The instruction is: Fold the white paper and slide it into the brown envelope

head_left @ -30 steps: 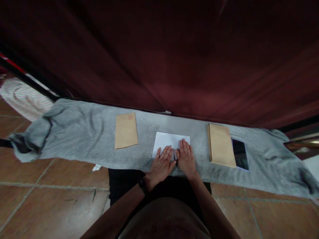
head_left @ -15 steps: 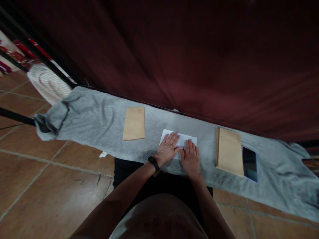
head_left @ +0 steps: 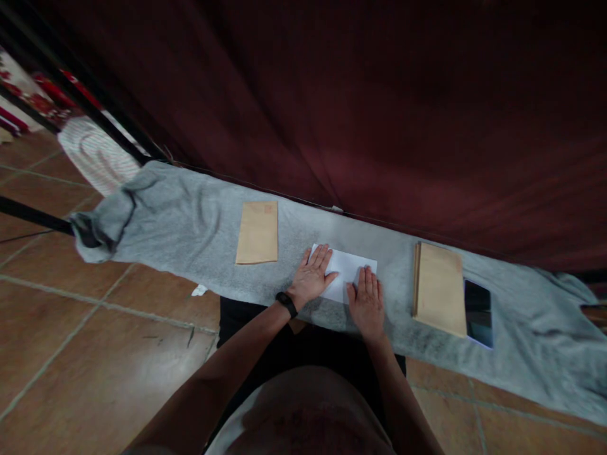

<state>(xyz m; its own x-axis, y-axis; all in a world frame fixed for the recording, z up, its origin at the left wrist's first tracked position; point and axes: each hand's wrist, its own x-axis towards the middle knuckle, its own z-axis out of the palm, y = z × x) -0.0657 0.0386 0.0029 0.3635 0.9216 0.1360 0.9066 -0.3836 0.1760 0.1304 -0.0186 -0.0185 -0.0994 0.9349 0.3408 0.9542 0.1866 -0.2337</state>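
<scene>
A white sheet of paper (head_left: 342, 273) lies flat on the grey cloth, directly in front of me. My left hand (head_left: 310, 278) rests flat over its left end, fingers stretched out and thumb pointing right; a black band is on that wrist. On the right end of the paper lies my right hand (head_left: 367, 303), palm down with the fingers straight. The middle of the sheet shows between the two hands. Left of them is a brown envelope (head_left: 257, 234) with a small reddish mark in its top corner. Farther right sits a stack of brown envelopes (head_left: 441, 289).
A dark-screened phone (head_left: 478, 314) lies partly under the right-hand envelopes. Grey cloth (head_left: 190, 221) covers the long narrow surface. Behind it hangs a dark red curtain (head_left: 379, 126). Black metal bars (head_left: 33, 215) stand at the left, above a tiled floor (head_left: 118, 360).
My left hand has slid left along the paper to its left end, uncovering more of the middle. My right hand stays at the right end. The view has shifted slightly.
</scene>
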